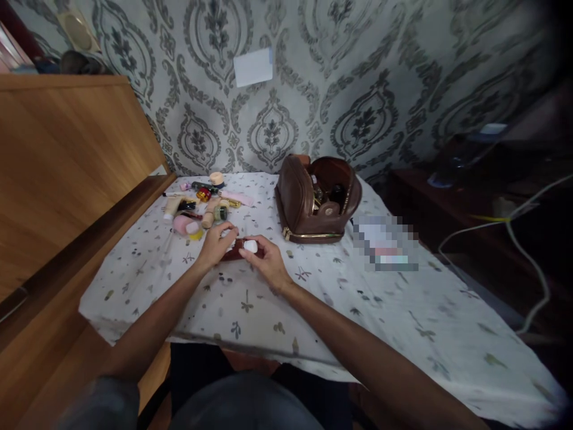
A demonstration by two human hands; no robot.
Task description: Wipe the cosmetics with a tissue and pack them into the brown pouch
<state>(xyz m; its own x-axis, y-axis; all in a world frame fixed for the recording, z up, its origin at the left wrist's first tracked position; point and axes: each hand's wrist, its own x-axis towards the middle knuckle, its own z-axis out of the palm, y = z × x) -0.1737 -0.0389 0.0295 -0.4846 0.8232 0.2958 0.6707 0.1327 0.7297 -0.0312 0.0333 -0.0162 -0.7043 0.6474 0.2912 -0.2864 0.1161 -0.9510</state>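
Leaf-printed cloth (pixel 264 319) is spreading beneath a smooth, gaping brown bag (pixel 308 226), farther off and right. Between the left hand (pixel 218 243) and right hand (pixel 268 263) a reddish-brown item (pixel 231 252) is showing; the left is gripping something whitish (pixel 231 237), part-hidden, the right a rounded white piece (pixel 250 245).

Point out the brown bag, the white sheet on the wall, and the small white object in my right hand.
Brown bag (pixel 319 226), head view: lower front wall.
White sheet (pixel 253 68), head view: middle of its face.
Small white object (pixel 250 246), head view: middle of its visible surface.
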